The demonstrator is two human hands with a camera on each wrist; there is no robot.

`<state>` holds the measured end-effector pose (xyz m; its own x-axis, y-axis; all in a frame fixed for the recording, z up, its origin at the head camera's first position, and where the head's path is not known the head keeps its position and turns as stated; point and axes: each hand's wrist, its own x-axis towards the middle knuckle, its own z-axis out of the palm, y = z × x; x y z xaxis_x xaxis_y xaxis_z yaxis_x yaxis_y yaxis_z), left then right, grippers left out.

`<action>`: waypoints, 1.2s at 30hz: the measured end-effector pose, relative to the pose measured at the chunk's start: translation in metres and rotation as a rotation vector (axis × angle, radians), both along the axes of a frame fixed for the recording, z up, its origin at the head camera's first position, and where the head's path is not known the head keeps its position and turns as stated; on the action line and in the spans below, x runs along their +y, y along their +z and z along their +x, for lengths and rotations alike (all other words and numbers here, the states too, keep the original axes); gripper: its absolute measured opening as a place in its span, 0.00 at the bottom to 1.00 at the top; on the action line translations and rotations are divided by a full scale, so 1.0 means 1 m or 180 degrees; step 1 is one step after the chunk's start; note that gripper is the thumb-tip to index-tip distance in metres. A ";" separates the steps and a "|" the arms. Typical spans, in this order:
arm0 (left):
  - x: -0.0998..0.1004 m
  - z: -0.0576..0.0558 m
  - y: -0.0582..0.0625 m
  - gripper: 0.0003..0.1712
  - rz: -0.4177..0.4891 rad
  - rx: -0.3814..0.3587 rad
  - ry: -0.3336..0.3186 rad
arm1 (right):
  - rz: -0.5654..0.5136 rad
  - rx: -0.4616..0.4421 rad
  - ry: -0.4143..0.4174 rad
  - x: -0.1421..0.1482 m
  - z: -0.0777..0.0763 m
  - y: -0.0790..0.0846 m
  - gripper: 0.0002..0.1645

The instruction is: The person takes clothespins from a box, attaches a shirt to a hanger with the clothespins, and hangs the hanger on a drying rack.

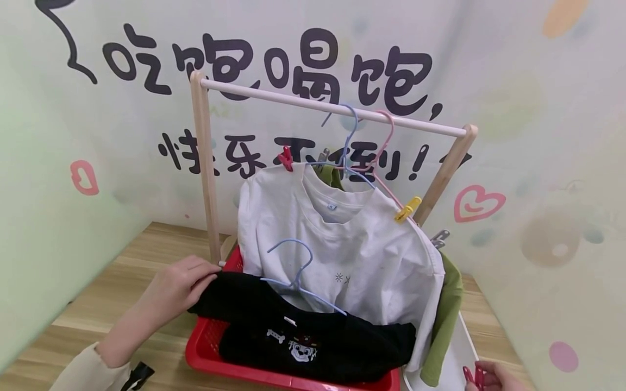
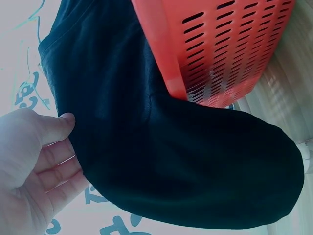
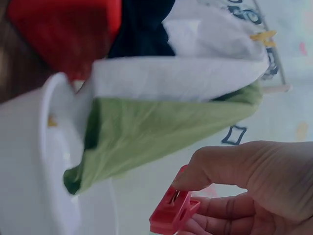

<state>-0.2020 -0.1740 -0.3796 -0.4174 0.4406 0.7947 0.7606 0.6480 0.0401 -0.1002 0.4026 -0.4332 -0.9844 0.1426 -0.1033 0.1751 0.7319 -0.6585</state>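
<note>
A black shirt point(image 1: 352, 345) is spread across a red basket point(image 1: 210, 365), its lower part lying inside and its left sleeve end of the spread draped over the basket's rim. On its chest a white bone and a cartoon dog's face are printed, and a small white label is seen at the neck. A blue hanger point(image 1: 296, 283) is set at its neckline, with the hook pointing upward and hung on nothing. The shirt's upper edge is pinched between thumb and fingers by the left hand point(image 1: 178, 288). By the right hand point(image 3: 239, 186), well apart on the other side, a red clothespin point(image 3: 168, 210) is held in a pinch, near a white container point(image 1: 462, 347). Behind the black shirt, a white T-shirt point(image 1: 376, 255) is hung from a rack point(image 1: 274, 96), and a red clip point(image 1: 286, 159) and a yellow clip point(image 1: 408, 209) are fastened at its shoulders. A second blue hanger point(image 1: 347, 142) and a pink hanger point(image 1: 387, 142) are hooked over the rack's rod. A green garment point(image 1: 447, 315) is partly hidden behind the T-shirt, with a grey clip point(image 1: 442, 237) at its shoulder. All this is stood on a wood-grained table point(image 1: 127, 277), backed by a wall point(image 1: 528, 130) decorated with black lettering and pink hearts.
</note>
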 end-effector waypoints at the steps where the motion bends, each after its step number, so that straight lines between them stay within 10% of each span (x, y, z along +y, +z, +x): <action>1: 0.000 0.000 0.000 0.31 -0.0001 -0.0004 0.0002 | 0.0046 0.0100 -0.0044 -0.014 0.003 0.013 0.30; 9: 0.001 0.000 0.000 0.31 0.0023 0.0014 0.0012 | -0.0155 0.0155 -0.0209 -0.072 0.003 0.053 0.32; 17: 0.003 0.000 0.001 0.32 0.0020 0.0038 0.0028 | 0.0050 0.1785 0.0053 -0.135 0.008 0.064 0.26; 36: 0.002 0.002 0.002 0.31 0.0020 0.0034 0.0026 | 0.0016 0.2352 0.0637 -0.206 0.000 0.092 0.25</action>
